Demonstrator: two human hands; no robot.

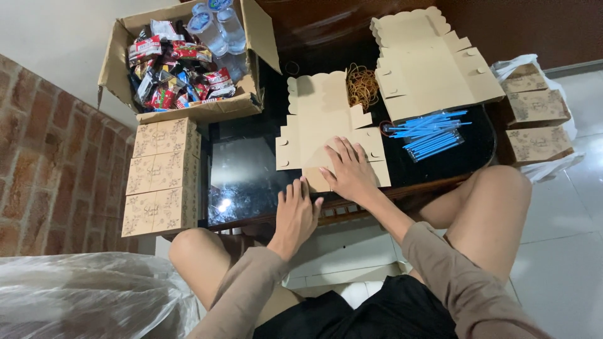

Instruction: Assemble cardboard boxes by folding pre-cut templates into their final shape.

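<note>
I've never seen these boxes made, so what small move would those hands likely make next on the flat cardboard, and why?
Probably fold up a side flap. The right hand presses flat on the unfolded box blank, the left hand rests at its near edge, and finished boxes stand stacked beside the table.

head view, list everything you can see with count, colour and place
flat unfolded brown cardboard box blank: one, tan, on the table under the right hand
stack of flat brown cardboard blanks: count unclear, tan, table's far right
rubber bands: a pile, tan, between the blanks
blue plastic straws: a bundle in clear wrap, table's right
dark glossy table: one, black, centre
open cardboard carton: one, brown, far left, holding snack packets and clear water bottles
folded printed brown boxes: stacked left of the table; more at right in a white bag
clear plastic sheet: lower left
left hand: at the table's near edge
right hand: flat on the blank
</note>
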